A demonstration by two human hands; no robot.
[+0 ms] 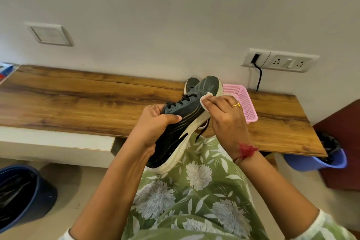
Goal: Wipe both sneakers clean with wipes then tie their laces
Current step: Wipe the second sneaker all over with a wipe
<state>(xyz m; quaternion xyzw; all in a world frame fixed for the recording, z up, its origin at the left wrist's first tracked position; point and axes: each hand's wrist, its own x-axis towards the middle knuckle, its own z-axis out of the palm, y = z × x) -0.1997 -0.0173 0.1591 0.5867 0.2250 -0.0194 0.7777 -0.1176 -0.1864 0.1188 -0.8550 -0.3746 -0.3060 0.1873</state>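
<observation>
The left hand is clamped round the collar of a dark sneaker, thumb laid along its side. It holds the shoe in the air above the person's lap, toe pointing up and away. The right hand pinches a white wipe in its fingertips and presses it against the upper just behind the toe, near the pale sole edge. The second sneaker sits on the wooden tabletop right behind the held one, beside a pink basket. The step in hand looks like wiping the first shoe's side. To do it well, the holding hand should brace firmly so the wipe's pressure does not twist the shoe. Strokes should run along the ribbed lines toward the sole, and the shoe should be turned to reach its far side. The black laces look loose, with one end dangling below, and are best kept out of the wipe's path.
</observation>
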